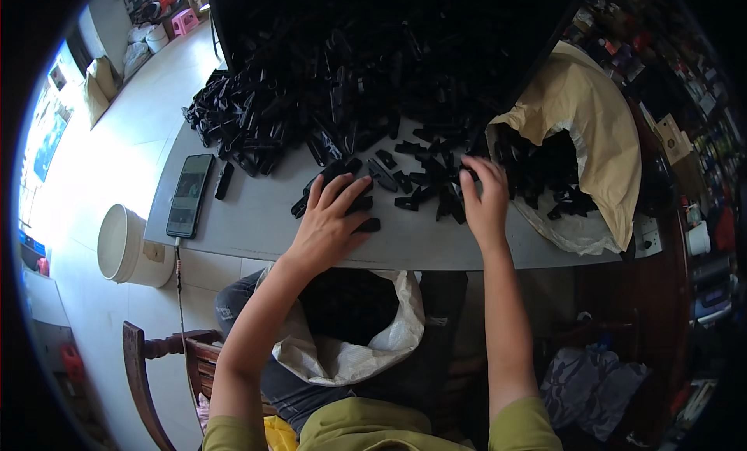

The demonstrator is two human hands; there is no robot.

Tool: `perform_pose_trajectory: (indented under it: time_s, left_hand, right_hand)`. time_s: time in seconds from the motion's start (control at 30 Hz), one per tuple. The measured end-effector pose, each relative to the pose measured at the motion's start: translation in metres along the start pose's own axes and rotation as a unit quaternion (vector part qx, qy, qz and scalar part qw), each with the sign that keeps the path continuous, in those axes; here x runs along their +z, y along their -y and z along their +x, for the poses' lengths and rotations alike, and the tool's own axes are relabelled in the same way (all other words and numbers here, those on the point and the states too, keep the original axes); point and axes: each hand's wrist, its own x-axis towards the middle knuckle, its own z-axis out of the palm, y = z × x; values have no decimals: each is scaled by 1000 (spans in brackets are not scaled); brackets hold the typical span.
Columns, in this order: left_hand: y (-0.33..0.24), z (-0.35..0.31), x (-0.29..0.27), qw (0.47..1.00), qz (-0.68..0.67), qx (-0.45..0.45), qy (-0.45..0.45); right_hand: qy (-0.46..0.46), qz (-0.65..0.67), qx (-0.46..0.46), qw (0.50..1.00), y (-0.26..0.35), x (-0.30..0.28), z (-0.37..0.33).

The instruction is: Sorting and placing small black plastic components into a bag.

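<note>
Small black plastic clips (381, 175) lie loose on the grey table in front of me. My left hand (327, 217) rests over a cluster of these clips with its fingers spread, the fingertips touching them. To its right, my right hand (485, 196) is at the edge of a scattered group of clips (436, 171), thumb and fingers bent around a dark piece that looks like one of the clips. A large heap of the same black pieces (264, 108) covers the back of the table. In my lap, an open white woven sack (397, 334) holds dark contents too shadowed to make out.
A phone (189, 196) with a cable lies at the table's left edge. On the right, an open tan sack (611, 140) contains more black pieces. A white bucket (120, 245) stands on the floor at left, near a wooden chair (136, 373).
</note>
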Motion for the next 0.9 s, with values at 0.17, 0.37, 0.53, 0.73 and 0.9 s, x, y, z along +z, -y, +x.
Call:
perform_pose_trajectory:
  time_s: [0.17,0.37,0.53,0.73,0.9]
  left_hand:
    - [-18,-6,-2,998,-55,-13,-12]
    - [-27,-36,-3,976,-127,-118,-129]
    - [-41,-34,7,982,-127,-120,-78]
    - [-38,-31,-1,983,-140,-115,-16]
    - [-24,-36,4,952,-276,-129,-40]
  right_hand:
    - [73,10,80,994,30,0,-40]
    - [96,-99,32,990,30,19,-48]
    - [80,76,78,991,44,9,-54]
    - [91,290,175,936,47,12,-69]
    - [165,261,31,951,73,25,-67]
